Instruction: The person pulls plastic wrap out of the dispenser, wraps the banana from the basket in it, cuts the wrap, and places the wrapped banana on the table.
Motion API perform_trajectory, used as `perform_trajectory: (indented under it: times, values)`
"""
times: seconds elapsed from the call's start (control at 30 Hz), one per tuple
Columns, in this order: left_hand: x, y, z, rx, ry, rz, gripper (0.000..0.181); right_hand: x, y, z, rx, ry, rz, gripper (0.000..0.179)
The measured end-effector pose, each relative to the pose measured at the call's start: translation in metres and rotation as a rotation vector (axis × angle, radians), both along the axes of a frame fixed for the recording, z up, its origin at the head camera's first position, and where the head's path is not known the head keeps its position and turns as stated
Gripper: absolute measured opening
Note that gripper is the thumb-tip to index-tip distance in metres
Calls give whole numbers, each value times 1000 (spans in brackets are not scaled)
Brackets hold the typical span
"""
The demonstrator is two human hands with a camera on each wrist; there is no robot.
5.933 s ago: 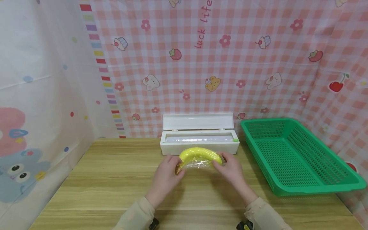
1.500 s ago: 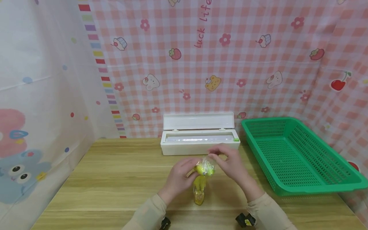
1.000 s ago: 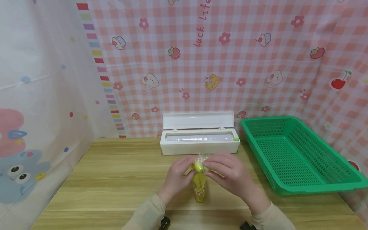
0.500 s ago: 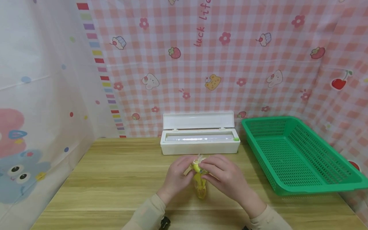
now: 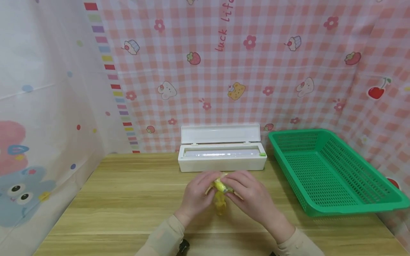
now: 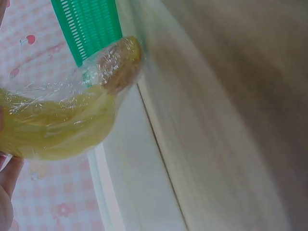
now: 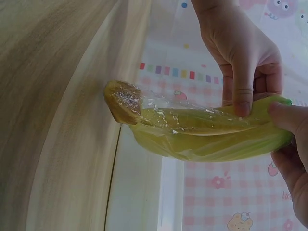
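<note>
A yellow banana [image 5: 221, 185] in clear cling film [image 7: 168, 103] is held upright over the table between both hands. My left hand [image 5: 196, 193] pinches it near its upper tip from the left, thumb laid along the film. My right hand [image 5: 254, 195] pinches that same greenish end from the right, fingers curled round it. The brown stem end [image 7: 126, 102] points down toward the table, with film wrinkled over it. In the left wrist view the banana's [image 6: 62, 125] curve shows, fingers at the frame edge.
A white cling film dispenser [image 5: 221, 165] stands behind the hands, its lid [image 5: 221, 134] raised and a roll inside. To the right is a green perforated basket [image 5: 323, 209]. The wooden table [image 5: 128, 199] ends at a pink checked cloth [image 5: 198, 78].
The banana has turned from lying crosswise between the hands to standing end-on. My right hand has come in from above its tip to grip it, and the loose film there now looks pressed down.
</note>
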State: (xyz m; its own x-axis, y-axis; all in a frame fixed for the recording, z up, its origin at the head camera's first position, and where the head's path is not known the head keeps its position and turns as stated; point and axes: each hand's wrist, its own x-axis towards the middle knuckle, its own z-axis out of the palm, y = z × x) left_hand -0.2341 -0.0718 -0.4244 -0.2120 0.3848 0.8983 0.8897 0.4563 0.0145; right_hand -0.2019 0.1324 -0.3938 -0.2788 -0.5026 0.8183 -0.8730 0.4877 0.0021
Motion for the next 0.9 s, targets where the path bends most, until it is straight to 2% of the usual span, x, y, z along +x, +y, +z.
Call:
perform_trajectory:
  times: [0.2,0.4,0.7,0.9]
  values:
    - [0,-2,7,-41,73,41,44,2,-2,2,13,-30,-34,43]
    - [1,-2,9,-71,67,53,37,2,-4,4,38,-53,-70,46]
    - [1,0,9,-77,98,56,38,-1,-8,5,56,-61,-133,47]
    - [3,1,7,-79,77,35,39,-3,-6,4,46,-42,-115,47]
